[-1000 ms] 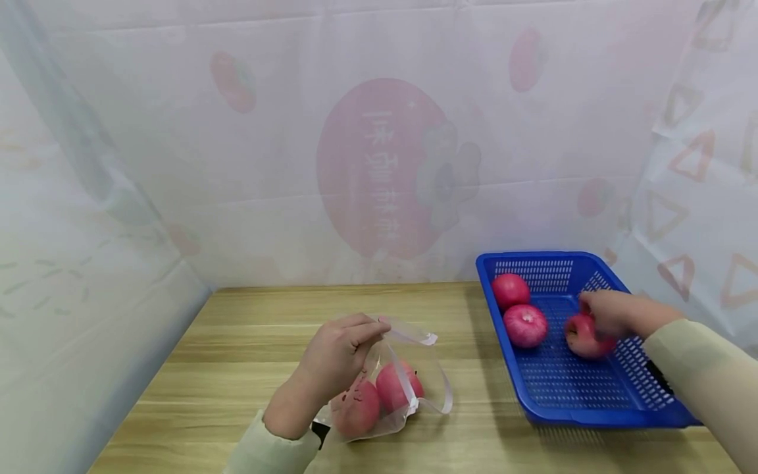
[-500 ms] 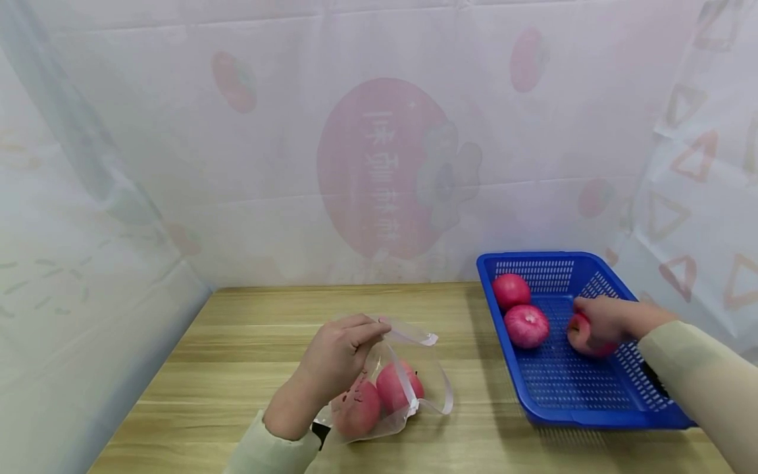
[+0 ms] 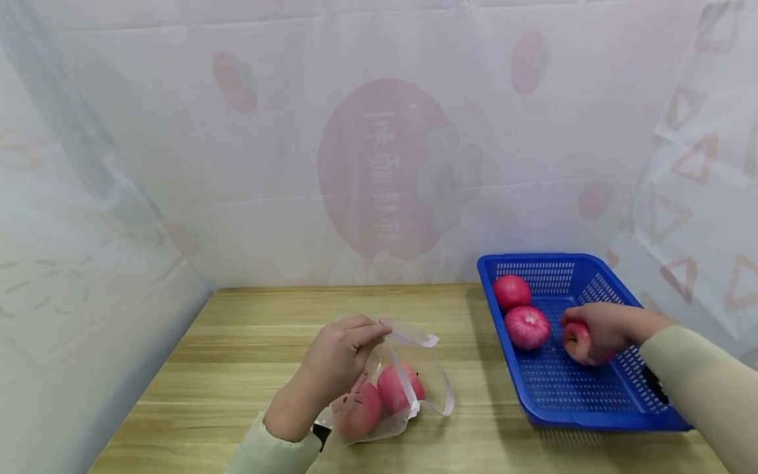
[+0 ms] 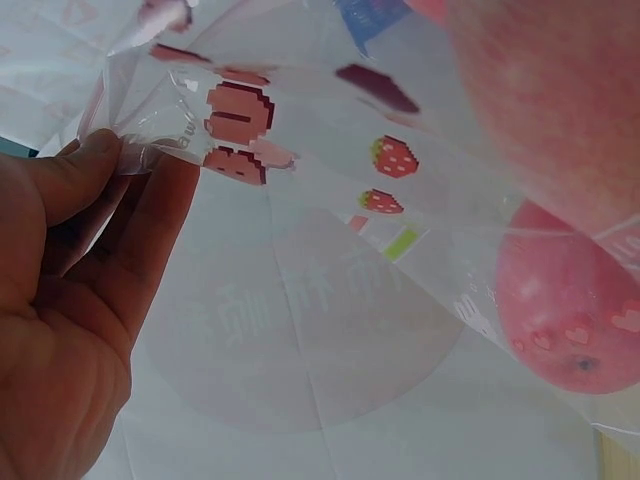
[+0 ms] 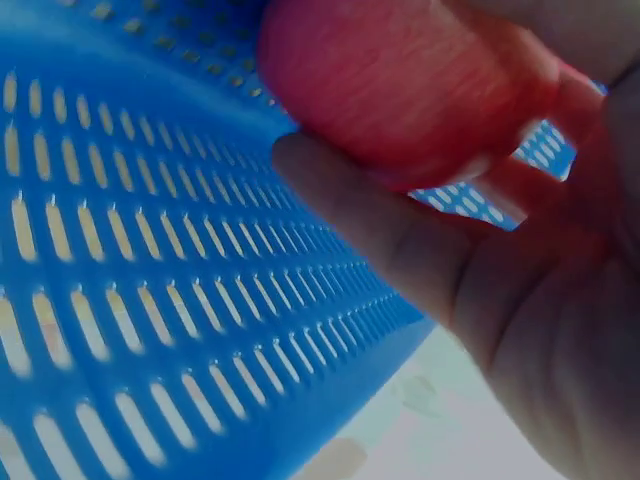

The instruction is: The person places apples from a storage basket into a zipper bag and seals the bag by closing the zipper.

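Observation:
My left hand pinches the edge of a clear plastic bag between thumb and fingers; the left wrist view shows the printed film in that pinch. Inside the bag, two red apples, one nearer and one farther right, rest on the table. Over at the right, my right hand grips a red apple within the blue basket. The right wrist view has the thumb and fingers around this apple, beside the slotted basket wall.
The blue plastic basket stands on the wooden table at the right. Two more red apples, one behind and one in front, lie along its left wall. A pale printed sheet hangs behind and at both sides.
My right hand has shifted slightly left inside the basket, and the apple in its grip has turned and moved a little with it. The left hand and bag stay in place.

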Tool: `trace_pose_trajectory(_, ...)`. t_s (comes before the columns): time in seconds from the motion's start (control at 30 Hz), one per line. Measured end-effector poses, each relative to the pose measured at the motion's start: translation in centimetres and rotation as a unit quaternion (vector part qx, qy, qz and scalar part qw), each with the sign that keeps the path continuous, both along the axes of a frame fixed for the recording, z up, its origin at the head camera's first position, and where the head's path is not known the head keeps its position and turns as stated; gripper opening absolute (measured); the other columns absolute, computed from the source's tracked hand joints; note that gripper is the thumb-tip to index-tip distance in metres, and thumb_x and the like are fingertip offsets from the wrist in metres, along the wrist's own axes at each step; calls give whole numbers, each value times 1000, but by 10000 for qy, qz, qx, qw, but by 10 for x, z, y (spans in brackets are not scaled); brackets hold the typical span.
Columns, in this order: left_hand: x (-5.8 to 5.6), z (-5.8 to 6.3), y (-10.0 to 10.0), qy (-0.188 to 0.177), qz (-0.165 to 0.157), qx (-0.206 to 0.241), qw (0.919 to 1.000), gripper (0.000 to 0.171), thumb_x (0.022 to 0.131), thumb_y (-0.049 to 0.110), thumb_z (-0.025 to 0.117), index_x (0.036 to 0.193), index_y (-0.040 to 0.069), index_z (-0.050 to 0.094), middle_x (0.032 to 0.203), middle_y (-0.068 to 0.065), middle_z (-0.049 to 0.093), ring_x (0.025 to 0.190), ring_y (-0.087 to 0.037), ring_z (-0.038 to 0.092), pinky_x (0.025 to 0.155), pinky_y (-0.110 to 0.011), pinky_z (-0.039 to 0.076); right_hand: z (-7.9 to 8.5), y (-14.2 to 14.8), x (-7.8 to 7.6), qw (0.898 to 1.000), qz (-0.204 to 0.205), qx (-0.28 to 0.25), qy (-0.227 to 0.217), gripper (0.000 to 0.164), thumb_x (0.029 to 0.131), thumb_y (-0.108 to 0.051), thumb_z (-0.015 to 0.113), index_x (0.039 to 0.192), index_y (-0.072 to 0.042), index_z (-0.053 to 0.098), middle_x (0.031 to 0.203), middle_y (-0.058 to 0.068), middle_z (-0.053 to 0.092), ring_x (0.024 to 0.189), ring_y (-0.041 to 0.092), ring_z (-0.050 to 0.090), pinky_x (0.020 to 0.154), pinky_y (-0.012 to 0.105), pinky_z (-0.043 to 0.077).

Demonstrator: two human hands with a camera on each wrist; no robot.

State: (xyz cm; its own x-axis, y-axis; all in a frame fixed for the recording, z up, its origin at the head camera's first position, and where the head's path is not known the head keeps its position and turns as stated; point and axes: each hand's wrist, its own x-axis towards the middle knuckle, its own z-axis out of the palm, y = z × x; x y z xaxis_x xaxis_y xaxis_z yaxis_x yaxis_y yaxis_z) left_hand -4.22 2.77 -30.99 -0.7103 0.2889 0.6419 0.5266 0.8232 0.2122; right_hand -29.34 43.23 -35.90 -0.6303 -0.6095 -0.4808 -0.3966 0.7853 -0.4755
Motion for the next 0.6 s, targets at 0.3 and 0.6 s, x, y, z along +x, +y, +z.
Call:
trace_pose_trajectory(0.3,-1,-1,0,2,20,-6,10000,23,80,-4,80,102,5,79,94,-1,73,86,-16,70,76,-30,58,18,13,0,9940,-118,-916,592,77,66,-4,82,138,-4,54,106,14,56,77,25,55,57,35,52)
trace_pose_trajectory(0.6,-2,-1,0,38,-11,-37,10000,22,81,-4,79,102,4,79,94,-1,73,86,-16,70,76,-30,58,52,-4,32,9154,-653,-3863,-920,63,89,-10,70,146,-16,44,130,21,50,105,35,59,81,44,56)
